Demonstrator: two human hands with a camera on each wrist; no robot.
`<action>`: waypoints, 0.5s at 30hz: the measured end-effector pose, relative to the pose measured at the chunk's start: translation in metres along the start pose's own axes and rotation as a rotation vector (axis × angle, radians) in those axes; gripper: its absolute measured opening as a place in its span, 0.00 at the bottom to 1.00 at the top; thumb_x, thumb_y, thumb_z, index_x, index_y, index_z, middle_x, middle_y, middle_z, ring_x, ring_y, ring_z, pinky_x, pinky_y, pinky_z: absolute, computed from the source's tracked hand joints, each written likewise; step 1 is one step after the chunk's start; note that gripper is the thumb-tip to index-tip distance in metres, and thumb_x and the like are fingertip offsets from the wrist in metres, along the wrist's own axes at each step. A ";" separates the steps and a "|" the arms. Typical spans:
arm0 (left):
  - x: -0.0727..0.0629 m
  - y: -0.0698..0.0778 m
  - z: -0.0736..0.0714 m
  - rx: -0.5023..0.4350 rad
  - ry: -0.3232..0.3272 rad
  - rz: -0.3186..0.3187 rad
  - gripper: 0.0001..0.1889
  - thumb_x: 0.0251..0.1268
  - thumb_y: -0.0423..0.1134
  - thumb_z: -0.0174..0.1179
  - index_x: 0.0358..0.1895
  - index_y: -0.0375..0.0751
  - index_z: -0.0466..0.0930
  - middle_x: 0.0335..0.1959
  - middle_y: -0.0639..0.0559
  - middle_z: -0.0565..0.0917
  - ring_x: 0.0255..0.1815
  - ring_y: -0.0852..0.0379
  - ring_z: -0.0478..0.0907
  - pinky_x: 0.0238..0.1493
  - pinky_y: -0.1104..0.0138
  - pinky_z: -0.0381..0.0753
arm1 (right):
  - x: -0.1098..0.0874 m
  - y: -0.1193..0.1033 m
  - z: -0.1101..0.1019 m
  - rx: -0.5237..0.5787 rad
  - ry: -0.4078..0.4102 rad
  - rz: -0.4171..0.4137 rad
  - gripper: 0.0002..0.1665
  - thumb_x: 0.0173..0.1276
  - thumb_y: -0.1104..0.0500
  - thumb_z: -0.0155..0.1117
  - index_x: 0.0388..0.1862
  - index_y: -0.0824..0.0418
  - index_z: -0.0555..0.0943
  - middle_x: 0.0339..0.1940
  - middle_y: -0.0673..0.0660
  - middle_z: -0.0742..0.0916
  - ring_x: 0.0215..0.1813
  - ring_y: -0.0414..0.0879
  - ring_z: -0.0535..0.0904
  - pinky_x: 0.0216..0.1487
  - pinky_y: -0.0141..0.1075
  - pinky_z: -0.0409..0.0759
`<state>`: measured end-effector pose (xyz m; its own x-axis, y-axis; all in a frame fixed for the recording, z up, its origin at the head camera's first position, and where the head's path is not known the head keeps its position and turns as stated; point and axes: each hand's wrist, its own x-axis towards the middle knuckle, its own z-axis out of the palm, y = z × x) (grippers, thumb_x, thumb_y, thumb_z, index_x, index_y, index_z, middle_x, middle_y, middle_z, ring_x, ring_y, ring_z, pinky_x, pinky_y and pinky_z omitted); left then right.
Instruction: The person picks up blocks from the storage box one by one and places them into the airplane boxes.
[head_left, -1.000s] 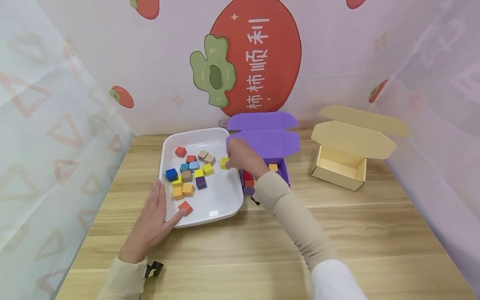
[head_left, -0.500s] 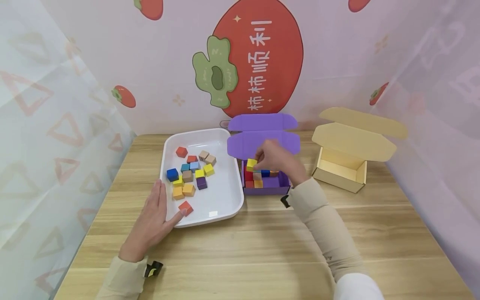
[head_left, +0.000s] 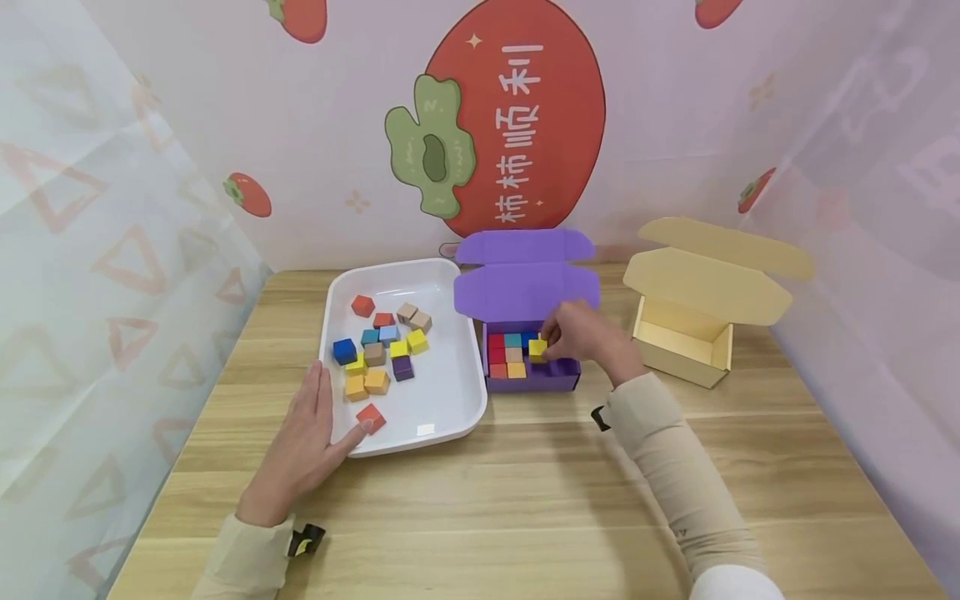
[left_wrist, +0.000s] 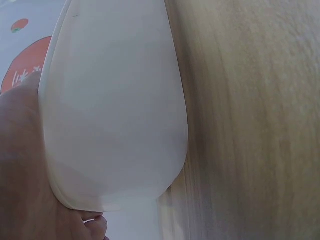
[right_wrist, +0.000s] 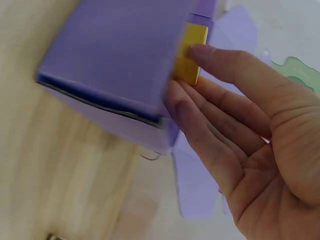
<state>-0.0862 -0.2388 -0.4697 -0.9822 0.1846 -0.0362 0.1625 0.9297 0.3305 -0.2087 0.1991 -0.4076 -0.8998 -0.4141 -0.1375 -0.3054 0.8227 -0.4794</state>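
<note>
Beside one tan box (head_left: 678,362), my right hand (head_left: 588,335) pinches one yellow block (head_left: 536,351) at one purple box (head_left: 532,385); left hand (head_left: 303,447), straight-fingered, touches one tray (head_left: 435,396).

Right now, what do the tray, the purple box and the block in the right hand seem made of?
White tray: probably glossy plastic, given its bright reflections and rounded edges.
Purple box: likely matte cardboard, judging by its thin, creased, folding flaps.
Yellow block in the right hand: perhaps painted wood, smooth and evenly coloured, though plastic can't be excluded.
</note>
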 end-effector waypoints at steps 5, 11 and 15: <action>-0.001 0.000 0.001 -0.004 -0.004 -0.009 0.60 0.72 0.72 0.51 0.85 0.32 0.29 0.89 0.38 0.30 0.89 0.33 0.36 0.83 0.32 0.52 | 0.004 0.007 0.014 -0.028 0.028 -0.023 0.13 0.61 0.61 0.82 0.42 0.66 0.91 0.35 0.56 0.93 0.37 0.44 0.88 0.46 0.43 0.91; -0.001 0.002 0.002 0.002 0.001 -0.006 0.60 0.73 0.72 0.50 0.86 0.33 0.29 0.89 0.38 0.30 0.90 0.33 0.36 0.83 0.32 0.52 | 0.008 0.011 0.026 -0.018 0.038 -0.042 0.11 0.61 0.62 0.81 0.40 0.66 0.91 0.31 0.54 0.92 0.35 0.44 0.87 0.81 0.65 0.65; -0.002 0.002 0.001 0.010 0.010 -0.006 0.60 0.72 0.72 0.50 0.86 0.33 0.29 0.89 0.38 0.30 0.90 0.34 0.35 0.82 0.33 0.52 | 0.009 0.013 0.033 -0.023 0.060 -0.059 0.09 0.62 0.64 0.80 0.40 0.66 0.91 0.33 0.56 0.93 0.36 0.45 0.88 0.77 0.62 0.72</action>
<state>-0.0838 -0.2367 -0.4702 -0.9840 0.1757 -0.0293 0.1572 0.9341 0.3206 -0.2110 0.1934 -0.4437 -0.8967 -0.4390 -0.0567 -0.3654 0.8065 -0.4649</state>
